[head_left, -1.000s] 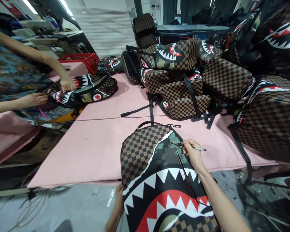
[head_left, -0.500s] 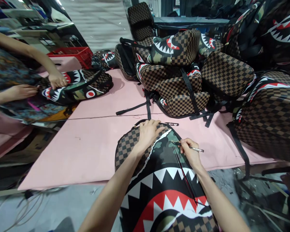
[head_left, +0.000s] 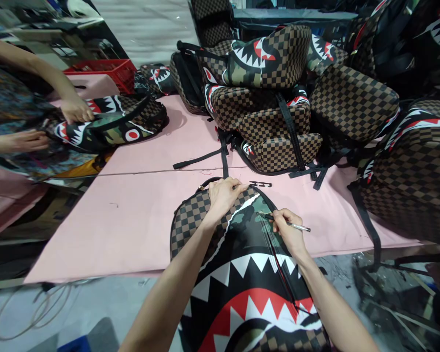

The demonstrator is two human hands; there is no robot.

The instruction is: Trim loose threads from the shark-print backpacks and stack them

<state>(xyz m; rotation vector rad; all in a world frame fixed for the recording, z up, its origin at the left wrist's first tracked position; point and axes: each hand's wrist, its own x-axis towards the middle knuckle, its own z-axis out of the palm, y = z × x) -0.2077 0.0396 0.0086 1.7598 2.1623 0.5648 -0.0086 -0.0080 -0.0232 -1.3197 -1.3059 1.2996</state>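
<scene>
In front of me a backpack [head_left: 242,230] with a brown-and-black check, green camouflage and a printed shark mouth leans against the table edge. My left hand [head_left: 223,195] grips its top edge beside the carry handle, fingers closed and partly hidden. Between the thumb and fingers of my right hand [head_left: 288,227] is a slim pen [head_left: 298,227], its tip on the camouflage patch. Dark and red threads [head_left: 278,261] run from near the tip down across the printed teeth. Thread snips [head_left: 261,184] lie just beyond the bag's top edge.
A pink-covered table [head_left: 132,215] spreads ahead. Stacked backpacks [head_left: 267,112] with loose straps stand at the back, and another large backpack [head_left: 414,176] sits at right. At left, a co-worker's hands [head_left: 75,108] handle another backpack [head_left: 110,120] near a red crate [head_left: 113,73].
My left hand has come up from the bag's lower left side to its top edge and closed there. The right hand keeps the pen at nearly the same spot.
</scene>
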